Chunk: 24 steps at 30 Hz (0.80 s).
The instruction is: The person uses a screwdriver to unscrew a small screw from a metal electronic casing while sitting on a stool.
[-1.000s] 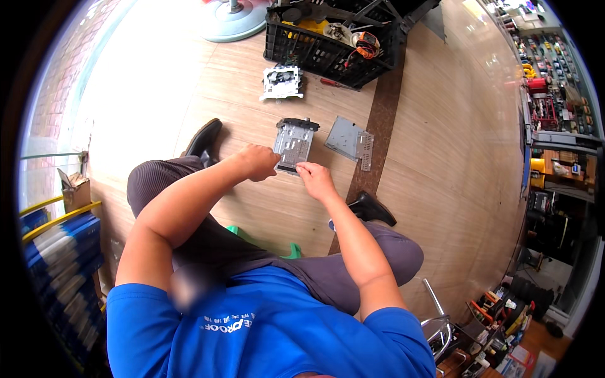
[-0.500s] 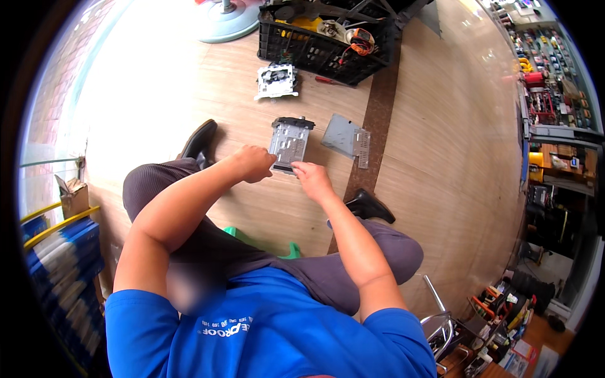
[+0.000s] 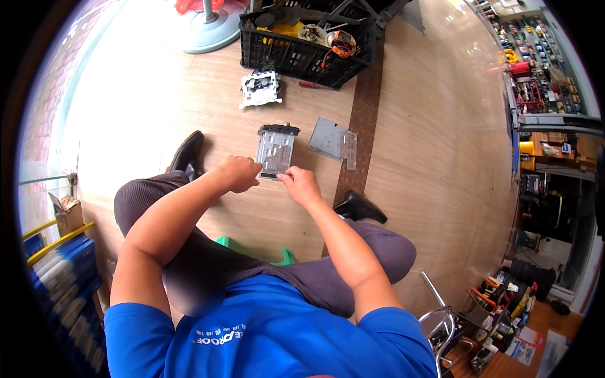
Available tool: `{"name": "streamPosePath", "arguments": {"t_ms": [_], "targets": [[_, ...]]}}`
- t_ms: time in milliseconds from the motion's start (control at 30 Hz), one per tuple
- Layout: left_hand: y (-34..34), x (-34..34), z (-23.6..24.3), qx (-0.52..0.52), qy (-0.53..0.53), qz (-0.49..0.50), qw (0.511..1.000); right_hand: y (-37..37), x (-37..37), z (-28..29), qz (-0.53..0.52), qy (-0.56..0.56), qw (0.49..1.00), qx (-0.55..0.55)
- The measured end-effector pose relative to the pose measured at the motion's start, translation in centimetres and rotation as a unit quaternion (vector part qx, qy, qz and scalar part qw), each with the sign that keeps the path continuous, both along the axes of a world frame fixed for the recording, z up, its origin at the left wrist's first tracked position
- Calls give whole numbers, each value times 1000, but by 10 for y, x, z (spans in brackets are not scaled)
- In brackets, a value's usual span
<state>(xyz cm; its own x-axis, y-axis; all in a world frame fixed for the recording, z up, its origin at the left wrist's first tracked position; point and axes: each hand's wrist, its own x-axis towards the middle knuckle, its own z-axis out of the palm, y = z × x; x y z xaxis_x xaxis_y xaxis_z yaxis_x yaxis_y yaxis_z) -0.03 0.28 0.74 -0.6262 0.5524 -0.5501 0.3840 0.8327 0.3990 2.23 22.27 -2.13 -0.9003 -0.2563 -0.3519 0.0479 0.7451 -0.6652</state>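
A grey metal-cased electronic unit (image 3: 275,151) with slots and holes in its top and a black far end is at floor level in front of me. It looks like a car stereo chassis. My left hand (image 3: 241,173) is closed at its near left corner, fingers curled against the side. At the near right corner, my right hand (image 3: 301,184) pinches the edge between thumb and fingers. Right of the unit lie a flat grey metal sheet (image 3: 326,137) and a narrow perforated metal plate (image 3: 348,150). Beyond it sits a white-framed mechanism (image 3: 260,91).
A black plastic crate (image 3: 296,57) full of parts, with an orange multimeter (image 3: 341,43) on top, stands at the back. A red-handled screwdriver (image 3: 311,85) lies before it. Round stand base (image 3: 211,34) at far left; green stool (image 3: 285,256) below me; metal-framed chair (image 3: 444,334) at lower right.
The whole view has shifted, so floor things appear farther left and slightly lower. Both hands stay at the unit's near corners with only small movements.
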Motion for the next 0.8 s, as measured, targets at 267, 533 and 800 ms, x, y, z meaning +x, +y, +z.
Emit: {"name": "streamPosePath", "arguments": {"t_ms": [267, 533, 800], "targets": [[1, -1, -4, -2, 5, 5, 1000, 4, 3, -8, 75, 84, 993, 27], [1, 1, -4, 6, 15, 3, 1000, 3, 3, -12, 79, 61, 995, -29], [0, -1, 1, -10, 0, -4, 1000, -3, 5, -10, 49, 53, 995, -71]]}}
